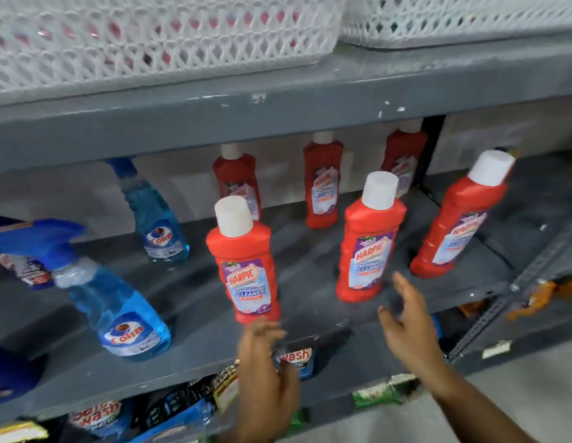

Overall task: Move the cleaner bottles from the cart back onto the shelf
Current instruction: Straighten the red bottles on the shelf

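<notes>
Several red cleaner bottles with white caps stand upright on a grey metal shelf (pixel 310 263). The front row holds one at the left (pixel 244 263), one in the middle (pixel 369 247) and one at the right (pixel 458 219); three more stand behind, near the back wall (pixel 323 183). My left hand (pixel 265 375) is open just below the front left red bottle, not holding it. My right hand (pixel 409 327) is open below the middle bottle, fingers spread, empty. The cart is out of view.
Blue spray bottles (pixel 118 305) (pixel 156 219) stand on the shelf's left part. White mesh baskets (pixel 156 36) sit on the shelf above. Packets of goods (pixel 169 410) fill the shelf below. A grey upright post (pixel 508 292) bounds the shelf at the right.
</notes>
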`<state>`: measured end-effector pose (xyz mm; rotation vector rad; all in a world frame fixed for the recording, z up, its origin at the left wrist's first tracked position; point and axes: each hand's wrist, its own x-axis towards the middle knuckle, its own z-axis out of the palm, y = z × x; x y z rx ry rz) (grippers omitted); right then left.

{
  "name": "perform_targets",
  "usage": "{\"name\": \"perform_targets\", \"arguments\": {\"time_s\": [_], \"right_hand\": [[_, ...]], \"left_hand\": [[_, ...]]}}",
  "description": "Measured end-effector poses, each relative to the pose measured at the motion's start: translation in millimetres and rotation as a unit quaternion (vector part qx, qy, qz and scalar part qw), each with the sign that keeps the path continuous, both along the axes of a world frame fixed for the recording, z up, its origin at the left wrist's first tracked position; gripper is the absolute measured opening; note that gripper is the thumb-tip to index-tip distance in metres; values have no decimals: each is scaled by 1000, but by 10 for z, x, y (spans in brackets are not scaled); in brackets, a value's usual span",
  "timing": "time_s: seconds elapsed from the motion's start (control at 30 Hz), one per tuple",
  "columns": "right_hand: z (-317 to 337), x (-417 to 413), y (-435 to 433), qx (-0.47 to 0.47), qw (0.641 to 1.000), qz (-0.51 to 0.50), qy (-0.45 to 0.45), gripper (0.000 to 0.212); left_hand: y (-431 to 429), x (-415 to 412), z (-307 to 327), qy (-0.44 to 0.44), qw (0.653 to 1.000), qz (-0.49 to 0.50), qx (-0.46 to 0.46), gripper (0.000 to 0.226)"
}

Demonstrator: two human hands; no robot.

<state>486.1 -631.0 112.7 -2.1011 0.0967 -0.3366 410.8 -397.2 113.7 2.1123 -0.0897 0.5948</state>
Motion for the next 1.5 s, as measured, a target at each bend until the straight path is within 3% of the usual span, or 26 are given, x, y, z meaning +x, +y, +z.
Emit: {"name": "perform_targets", "arguments": {"time_s": [0.1, 0.23, 0.47, 0.57, 0.63, 0.67, 0.73, 0.8, 0.87, 1.0, 1.23, 1.33, 1.5], "right_hand": [[63, 168, -127, 0, 991, 94, 93, 70], [11, 163, -1, -8, 988, 118, 96, 74], [16, 155, -41, -36, 985, 164, 39, 73], [-50, 7, -400, 17, 992, 127, -20, 71], [-72, 41, -768, 51, 994, 58, -75, 69], [-95, 154, -991, 49, 994, 25, -92, 70], [-75, 464, -1376, 57, 997, -30, -32, 72], [8, 691, -1582, 62, 995, 16, 71, 69], [79, 813, -1643, 12, 988, 102, 112, 60], [81, 843, -1633, -28, 988, 100, 117, 61], [95, 763, -1626, 11, 994, 84, 72, 68], [140, 672, -1737, 68, 996, 50, 20, 68], [421, 525, -1807, 160, 983, 56, -74, 54]], "left_hand": [[-500, 174, 80, 87, 983, -161, 1, 78], [-887, 594, 145, 208, 954, -193, -95, 88], [-1008, 645, 7, 170, 975, -82, -116, 86], [-1312, 482, 41, 43, 995, 83, -47, 75], [-1649, 389, 32, -36, 997, 66, -12, 71], [-1836, 411, 41, -32, 999, 9, -15, 73], [-2141, 572, 57, 52, 994, -79, -51, 80], [-2378, 787, 44, 162, 976, -105, -104, 82], [-2533, 1017, 132, 226, 956, -110, -148, 83], [-2655, 1251, 175, 195, 958, -165, -129, 86], [-2705, 1232, 148, 213, 957, -150, -128, 85], [-2580, 1038, 108, 220, 969, -84, -73, 80], [-2041, 525, 220, 53, 990, -35, 123, 71]]}}
